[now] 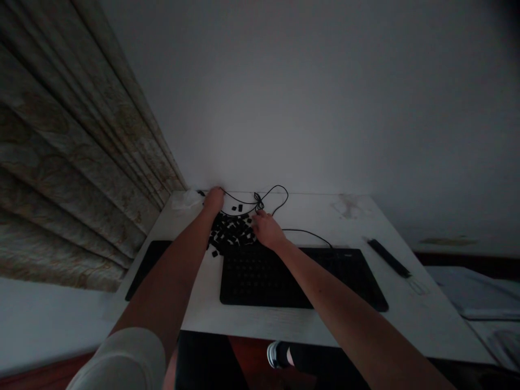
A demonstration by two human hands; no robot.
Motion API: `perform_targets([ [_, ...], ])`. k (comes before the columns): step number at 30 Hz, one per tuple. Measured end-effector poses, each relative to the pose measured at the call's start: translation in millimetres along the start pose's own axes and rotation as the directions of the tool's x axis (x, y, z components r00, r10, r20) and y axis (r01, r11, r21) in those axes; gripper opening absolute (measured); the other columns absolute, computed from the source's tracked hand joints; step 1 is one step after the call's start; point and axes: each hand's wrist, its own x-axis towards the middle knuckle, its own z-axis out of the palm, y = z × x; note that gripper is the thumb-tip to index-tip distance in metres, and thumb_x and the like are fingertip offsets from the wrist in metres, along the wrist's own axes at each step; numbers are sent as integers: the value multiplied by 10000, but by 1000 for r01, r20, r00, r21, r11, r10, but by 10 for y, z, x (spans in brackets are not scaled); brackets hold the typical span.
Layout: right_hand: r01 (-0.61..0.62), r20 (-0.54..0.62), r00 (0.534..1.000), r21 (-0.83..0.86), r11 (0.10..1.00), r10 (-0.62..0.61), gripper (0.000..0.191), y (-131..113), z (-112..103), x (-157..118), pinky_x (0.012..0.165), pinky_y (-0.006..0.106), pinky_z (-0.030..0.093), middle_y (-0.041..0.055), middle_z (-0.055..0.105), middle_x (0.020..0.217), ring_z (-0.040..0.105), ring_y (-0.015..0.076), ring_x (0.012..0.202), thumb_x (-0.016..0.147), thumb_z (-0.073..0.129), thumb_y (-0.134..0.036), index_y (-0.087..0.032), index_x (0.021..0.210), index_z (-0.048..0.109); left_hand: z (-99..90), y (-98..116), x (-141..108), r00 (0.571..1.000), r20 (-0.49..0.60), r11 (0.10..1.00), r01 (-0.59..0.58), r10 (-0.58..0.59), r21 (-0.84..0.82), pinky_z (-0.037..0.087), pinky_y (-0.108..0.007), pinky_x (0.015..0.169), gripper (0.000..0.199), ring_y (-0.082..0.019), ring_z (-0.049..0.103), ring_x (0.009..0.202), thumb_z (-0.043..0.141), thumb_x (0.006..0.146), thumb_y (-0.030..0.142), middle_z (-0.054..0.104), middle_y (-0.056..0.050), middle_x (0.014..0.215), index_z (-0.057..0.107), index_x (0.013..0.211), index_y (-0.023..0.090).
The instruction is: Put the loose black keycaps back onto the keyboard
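The black keyboard lies flat on the table, beneath the right forearm. A pile of loose black keycaps lies behind its left end. The right hand is at the right edge of the pile, just in front of the bundled cable; its finger closure cannot be determined. The left hand is behind the pile, near the wall; its grip cannot be determined either. A black-handled tool with a wire loop lies right of the keyboard.
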Motion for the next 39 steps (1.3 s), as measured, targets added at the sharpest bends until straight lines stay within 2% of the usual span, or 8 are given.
perform_targets([
  [3,-2,-15,1000,2,1000,2,278,-10,5,-65,1064,371,375,202,467,1438,511,274,1229,938,464,-200,-92,1106,657,-26,0,-81,998,28,998,-59,60,-12,389,-373,1088,387,-223,573,1188,416,871,72,676,-126,1202,674,1150,143],
  [5,-7,-22,1000,27,1000,7,293,-1,8,-102,1060,358,385,196,453,1449,509,271,1239,945,458,-208,-91,1139,644,-31,36,-179,991,56,992,-123,125,-28,392,-348,1093,405,-207,572,1189,428,852,56,682,-98,1200,689,1142,162],
  [10,-7,-15,1000,50,999,8,358,16,5,-136,1056,366,392,160,471,1430,498,282,1240,931,490,-197,-131,1269,585,3,275,-442,950,57,948,-300,307,-104,412,-324,1080,466,-188,564,1197,405,864,43,641,-76,1277,658,1231,183],
  [15,-43,-1,999,29,999,43,410,-15,-3,-128,1047,386,385,180,468,1429,488,298,1228,928,485,-183,-114,1329,533,-6,530,-485,944,150,956,-293,293,-21,458,-342,1000,348,-223,606,1132,466,940,192,659,-98,1243,671,1220,216],
  [19,-72,3,997,25,997,72,402,-35,-16,-120,1022,389,399,203,475,1400,490,304,1218,935,478,-194,-88,1320,521,-42,605,-440,935,234,951,-294,266,97,489,-341,923,307,-244,632,1077,584,882,203,691,-89,1181,699,1162,257],
  [25,-51,20,999,68,996,50,312,-9,-21,-155,1021,361,406,176,526,1321,517,279,1201,930,505,-225,-122,1207,606,-58,633,-419,936,229,943,-302,266,139,486,-341,908,254,-252,651,1013,586,843,142,724,-125,1054,741,1040,187],
  [33,-55,-6,998,131,990,56,358,12,-8,-214,1014,334,407,173,563,1300,530,262,1197,927,515,-257,-112,1239,616,-143,609,-418,925,219,933,-340,310,116,469,-321,927,228,-233,647,1009,553,864,169,729,-117,1013,751,977,176],
  [39,-58,1,998,135,989,58,367,-8,-13,-200,1021,331,397,168,589,1282,543,256,1202,934,511,-253,-124,1261,619,-215,519,-524,911,243,930,-360,333,75,475,-282,889,219,-203,652,949,531,885,186,720,-79,945,746,919,202],
])
